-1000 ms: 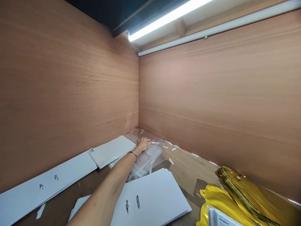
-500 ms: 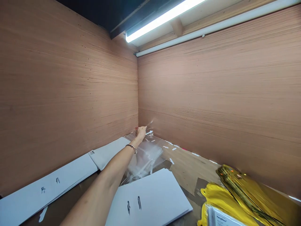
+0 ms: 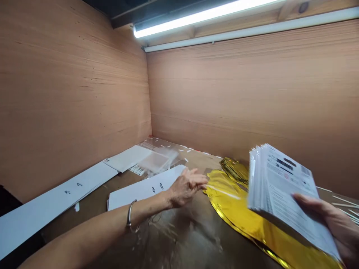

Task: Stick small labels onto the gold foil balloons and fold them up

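My right hand grips a thick stack of printed paper leaflets at the right, raised above the table. My left hand is open and holds nothing, its fingertips just short of a sheet of gold and yellow metallic foil. A silver bangle circles my left wrist. A white folder-like sheet with dark slots lies just beyond that hand. A bundle of gold foil sits farther back.
Clear plastic bags lie in the far corner, on a white board. A long white panel runs along the left plywood wall. Thin white sticks lie at the right edge. A strip light hangs overhead.
My left arm has drawn back from the far corner toward me. My right hand has come into view with the leaflet stack. The view has tilted and shifted.
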A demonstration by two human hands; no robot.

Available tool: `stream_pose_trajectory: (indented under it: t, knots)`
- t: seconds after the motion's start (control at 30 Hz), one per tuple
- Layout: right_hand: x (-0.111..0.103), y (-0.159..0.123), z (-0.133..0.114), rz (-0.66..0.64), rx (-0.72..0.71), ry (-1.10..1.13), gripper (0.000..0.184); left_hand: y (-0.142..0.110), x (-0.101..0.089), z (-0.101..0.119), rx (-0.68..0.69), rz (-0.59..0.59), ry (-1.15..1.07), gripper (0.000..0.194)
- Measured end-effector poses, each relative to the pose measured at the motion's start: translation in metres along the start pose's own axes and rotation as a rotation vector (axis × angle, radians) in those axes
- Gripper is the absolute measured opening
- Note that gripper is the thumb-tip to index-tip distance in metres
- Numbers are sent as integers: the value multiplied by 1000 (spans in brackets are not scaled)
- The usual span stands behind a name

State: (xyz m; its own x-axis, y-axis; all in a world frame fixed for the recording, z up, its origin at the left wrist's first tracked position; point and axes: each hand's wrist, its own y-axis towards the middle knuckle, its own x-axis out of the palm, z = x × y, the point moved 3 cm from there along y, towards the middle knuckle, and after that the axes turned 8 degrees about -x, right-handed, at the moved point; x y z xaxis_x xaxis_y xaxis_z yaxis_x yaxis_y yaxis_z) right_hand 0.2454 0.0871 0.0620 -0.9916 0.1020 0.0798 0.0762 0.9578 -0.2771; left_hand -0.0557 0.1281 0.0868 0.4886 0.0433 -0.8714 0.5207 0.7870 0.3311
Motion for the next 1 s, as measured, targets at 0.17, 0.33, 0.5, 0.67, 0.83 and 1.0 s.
stream_pose_trajectory:
  t: [0.17, 0.33, 0.5, 0.67, 0.83, 1.0]
  knots:
    - [25, -15, -3, 57, 91, 93, 51, -38, 49, 45, 107, -201, -25, 25]
    - [21, 1, 52, 41, 198, -5, 45, -63, 67, 46, -35, -125, -62, 17]
    - [15, 9, 68, 61, 209, -2, 34, -83, 68, 31, -646, 350, -527, 41]
    - [16, 11, 69, 51, 187, 19, 25, -85, 72, 30, -1062, 255, -1287, 21]
    - [19, 8, 68, 83, 172, 14, 23, -87, 76, 43, -1091, -210, -1455, 14]
    - [9, -14, 52, 64, 170, 33, 24, -94, 82, 43, -1180, -18, -1345, 14]
